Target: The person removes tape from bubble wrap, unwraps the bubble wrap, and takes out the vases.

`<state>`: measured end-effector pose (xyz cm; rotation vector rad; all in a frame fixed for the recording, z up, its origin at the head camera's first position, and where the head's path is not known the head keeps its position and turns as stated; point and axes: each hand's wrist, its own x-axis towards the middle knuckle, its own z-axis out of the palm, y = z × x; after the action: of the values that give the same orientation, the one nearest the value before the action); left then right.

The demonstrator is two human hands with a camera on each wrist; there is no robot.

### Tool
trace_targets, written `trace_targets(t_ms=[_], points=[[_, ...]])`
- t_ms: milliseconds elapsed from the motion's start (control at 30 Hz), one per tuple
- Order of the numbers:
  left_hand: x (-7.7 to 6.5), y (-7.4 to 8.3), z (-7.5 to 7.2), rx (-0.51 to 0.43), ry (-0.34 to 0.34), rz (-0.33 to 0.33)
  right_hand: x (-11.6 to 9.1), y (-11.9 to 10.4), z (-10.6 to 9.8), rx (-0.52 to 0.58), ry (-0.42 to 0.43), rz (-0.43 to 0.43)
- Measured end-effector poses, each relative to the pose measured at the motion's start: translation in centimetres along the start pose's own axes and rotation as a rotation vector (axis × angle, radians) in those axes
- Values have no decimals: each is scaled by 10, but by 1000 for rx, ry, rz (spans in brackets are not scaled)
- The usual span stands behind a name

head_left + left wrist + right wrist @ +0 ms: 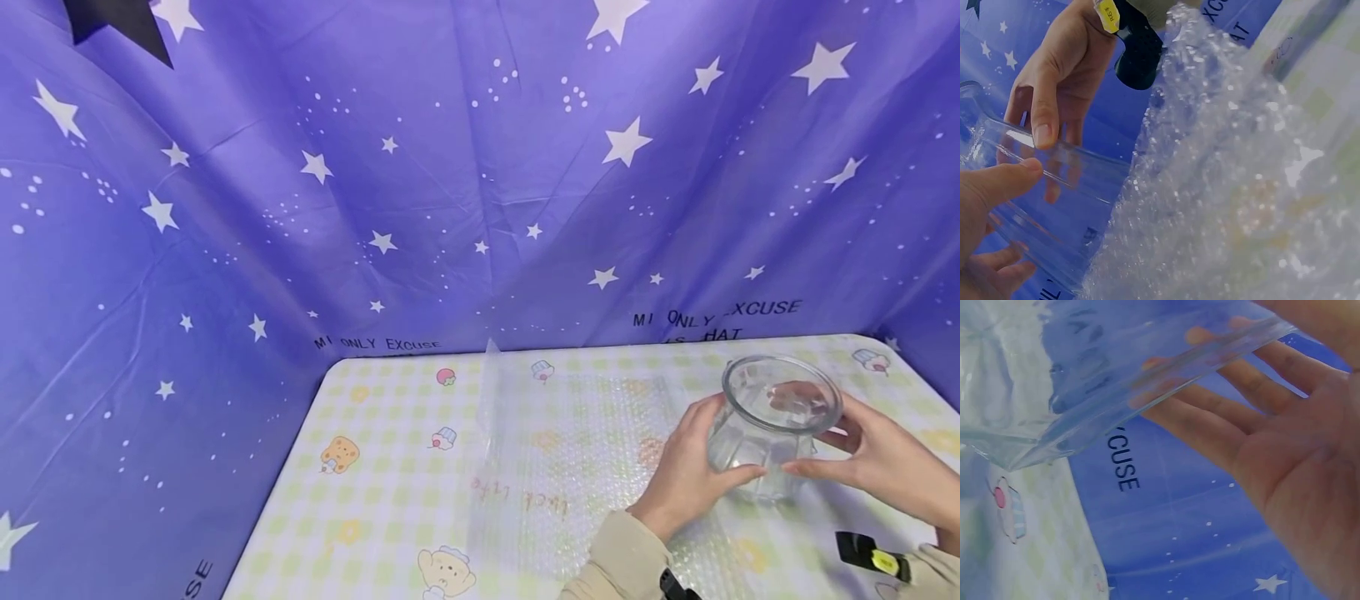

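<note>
A clear glass jar (768, 446) with a wide flared rim is between both hands on the right side of the table in the head view. My left hand (690, 471) grips its left side, thumb on the near face. My right hand (877, 450) holds the opposite side, its thumb in front and its fingers behind the glass. In the left wrist view both thumbs touch the jar (1091, 187). The right wrist view has the right hand's fingers (1197, 419) spread along the jar (991, 394). Whether its base touches the table is unclear.
A sheet of bubble wrap (577, 475) lies flat on the checked tablecloth (390, 500), left of the jar and partly under the left forearm. One edge of the sheet sticks up at the back. A purple star-printed curtain (465, 167) encloses the table's back and sides.
</note>
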<state>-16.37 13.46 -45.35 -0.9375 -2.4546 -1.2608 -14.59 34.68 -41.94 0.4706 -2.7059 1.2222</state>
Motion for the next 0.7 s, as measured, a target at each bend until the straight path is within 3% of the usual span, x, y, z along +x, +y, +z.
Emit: trace_targets(t_ms=[267, 700], points=[[-2, -5, 9, 37, -14, -12, -2, 12, 4, 57, -26, -58], [-1, -7, 13, 52, -27, -28, 0, 16, 0, 4, -67, -86]])
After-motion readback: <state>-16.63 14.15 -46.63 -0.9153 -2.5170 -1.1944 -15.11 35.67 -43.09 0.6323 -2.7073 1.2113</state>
